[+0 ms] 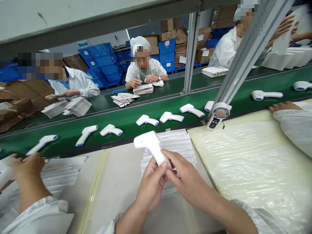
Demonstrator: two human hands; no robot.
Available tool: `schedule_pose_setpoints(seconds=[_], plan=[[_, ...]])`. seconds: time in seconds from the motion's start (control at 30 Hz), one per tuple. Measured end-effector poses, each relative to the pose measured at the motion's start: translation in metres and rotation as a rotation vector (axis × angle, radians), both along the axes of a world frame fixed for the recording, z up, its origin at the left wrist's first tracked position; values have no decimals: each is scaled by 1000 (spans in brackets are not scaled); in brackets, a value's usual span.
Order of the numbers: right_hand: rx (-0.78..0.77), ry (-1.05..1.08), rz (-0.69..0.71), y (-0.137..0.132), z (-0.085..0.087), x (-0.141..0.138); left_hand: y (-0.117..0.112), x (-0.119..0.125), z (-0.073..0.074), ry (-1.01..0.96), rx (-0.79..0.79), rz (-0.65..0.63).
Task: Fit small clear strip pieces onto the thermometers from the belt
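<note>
1. White infrared thermometer (151,146) is hanging in the air above the worktop, tilted with its head pointing up and to the left and its handle slanting down toward the person's hands.
2. The left hand (151,185) is wrapping around the lower handle from below, and the right hand (187,178) is pressing in from the other side. Both grips are clamped on the handle, with the hands nearly touching each other.
3. A white slotted plastic rack (170,152) is lying directly beneath the thermometer on the pale worktop (109,201). A plastic-wrapped cream pad (243,165) is lying just to its right.
4. Matching thermometers (146,120) are lying in a spaced row on the green conveyor belt (126,122) just beyond the worktop. A round-headed white device (218,113) is standing at the belt's near edge.
5. A co-worker's hand (29,165) is reaching in at the left, beside a stack of white sheets (60,172), and another co-worker's hand (285,106) is resting at the right.
6. Across a second belt, a co-worker in a white cap (143,61) is handling printed leaflets (143,89), while blue crates (102,65) and cardboard boxes (167,26) are standing behind.
</note>
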State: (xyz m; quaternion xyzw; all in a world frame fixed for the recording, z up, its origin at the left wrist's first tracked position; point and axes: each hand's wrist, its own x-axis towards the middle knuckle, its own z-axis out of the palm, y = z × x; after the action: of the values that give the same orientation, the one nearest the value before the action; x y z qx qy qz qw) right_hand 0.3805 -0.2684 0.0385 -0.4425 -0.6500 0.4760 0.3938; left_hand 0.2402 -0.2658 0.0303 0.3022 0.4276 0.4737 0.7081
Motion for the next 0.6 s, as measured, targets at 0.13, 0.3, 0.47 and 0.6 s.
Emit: schedule_pose_setpoints(seconds=[0.13,0.3,0.47,0.6], plan=[[212,-240,46,4,-5,11,74,-37,16,228,-60,126],[278,-301,-189,1,-19,30,182,-81,18,485,-123,230],[318,-324,-238,-6,-28,56,212,-96,-1,770,-211,202],[310,-508,-119,-17,-37,88,195,-108,6,997,-103,147]])
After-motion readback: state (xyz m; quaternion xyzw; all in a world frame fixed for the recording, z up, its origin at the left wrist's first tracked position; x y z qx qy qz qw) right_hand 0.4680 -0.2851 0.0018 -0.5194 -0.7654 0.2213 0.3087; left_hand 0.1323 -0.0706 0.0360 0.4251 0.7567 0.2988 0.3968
